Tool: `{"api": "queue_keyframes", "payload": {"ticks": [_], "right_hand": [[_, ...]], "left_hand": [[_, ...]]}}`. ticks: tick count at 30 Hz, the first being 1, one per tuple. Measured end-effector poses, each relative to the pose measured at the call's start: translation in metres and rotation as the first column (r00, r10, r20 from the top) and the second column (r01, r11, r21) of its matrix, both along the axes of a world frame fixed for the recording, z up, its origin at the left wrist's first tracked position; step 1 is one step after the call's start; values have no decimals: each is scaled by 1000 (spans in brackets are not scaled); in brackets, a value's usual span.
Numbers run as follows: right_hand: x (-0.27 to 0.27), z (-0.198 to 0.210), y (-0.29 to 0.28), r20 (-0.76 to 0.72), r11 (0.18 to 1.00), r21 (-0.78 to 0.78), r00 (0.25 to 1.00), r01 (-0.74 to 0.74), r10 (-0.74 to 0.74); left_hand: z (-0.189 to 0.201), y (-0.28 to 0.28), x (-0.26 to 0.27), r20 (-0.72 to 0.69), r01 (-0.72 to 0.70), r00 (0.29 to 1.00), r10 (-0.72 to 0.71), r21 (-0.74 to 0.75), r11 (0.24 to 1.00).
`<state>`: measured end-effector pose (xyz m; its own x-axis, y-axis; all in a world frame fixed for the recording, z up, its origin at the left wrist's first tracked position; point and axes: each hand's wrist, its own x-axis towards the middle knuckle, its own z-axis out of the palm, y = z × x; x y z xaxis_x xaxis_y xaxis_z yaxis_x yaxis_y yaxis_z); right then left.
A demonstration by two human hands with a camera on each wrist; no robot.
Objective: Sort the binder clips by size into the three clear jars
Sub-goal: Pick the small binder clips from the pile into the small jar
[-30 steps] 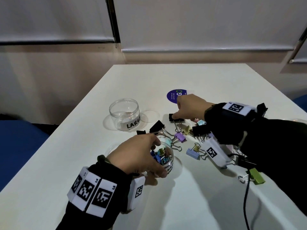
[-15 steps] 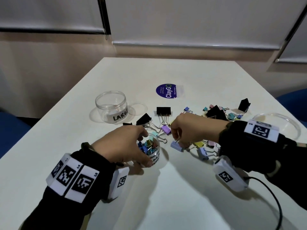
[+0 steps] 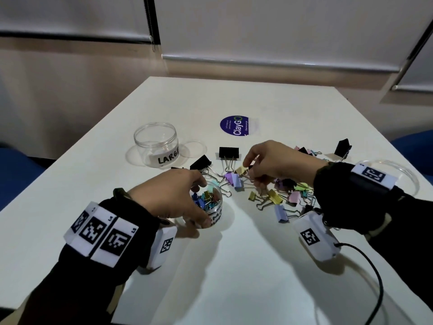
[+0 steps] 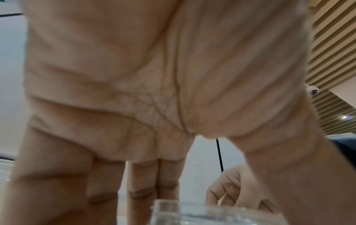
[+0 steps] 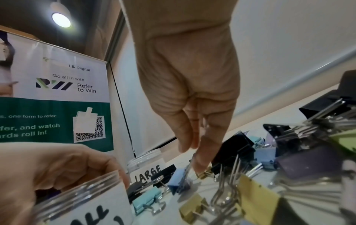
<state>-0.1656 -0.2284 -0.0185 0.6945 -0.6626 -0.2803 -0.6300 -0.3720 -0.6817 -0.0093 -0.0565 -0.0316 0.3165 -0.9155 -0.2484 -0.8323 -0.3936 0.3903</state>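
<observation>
White table [image 3: 234,277], drawn roller blinds [image 3: 281,26], perhaps blue chairs [image 3: 14,167] beside it.

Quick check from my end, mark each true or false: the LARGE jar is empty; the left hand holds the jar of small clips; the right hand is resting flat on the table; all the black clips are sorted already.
1. The LARGE jar is empty. True.
2. The left hand holds the small-clip jar. True.
3. The right hand rests flat on the table. False: its fingers reach down to a small gold clip in the pile.
4. Every black clip is sorted. False: a black clip lies loose on the table.
</observation>
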Motion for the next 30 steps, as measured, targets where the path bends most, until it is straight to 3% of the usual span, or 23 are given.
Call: {"api": "queue_keyframes", "payload": {"ticks": [3,7,10,14,17,21,25,30], "right_hand": [[-2,-3,2,-82,982,-184,996,-49,34],[-3,-7,18,-301,892,-363,940,-269,161],[1,-16,24,-374,844,-403,906,-353,200],[3,-20,23,-357,851,-388,909,-355,217],[4,-10,25,-182,900,-362,965,-245,189],[3,14,36,190,977,-75,959,-197,208],[-12,18,34,271,987,-46,949,-153,159],[-50,-2,-3,344,987,47,925,154,-161]], "left_hand": [[-1,-1,0,-5,-1,1000,1,0,1000],[-1,-2,-1,-7,-9,1000,9,1,1000],[0,-4,-2,1,1,1000,-1,5,1000],[2,-3,-2,5,4,1000,-4,-3,1000],[2,-3,-5,10,9,1000,-9,-3,1000],[4,-10,-14,20,56,998,-55,-12,998],[3,-20,-24,40,104,994,-104,-22,994],[0,-32,-30,33,118,992,-118,-15,993]]}}
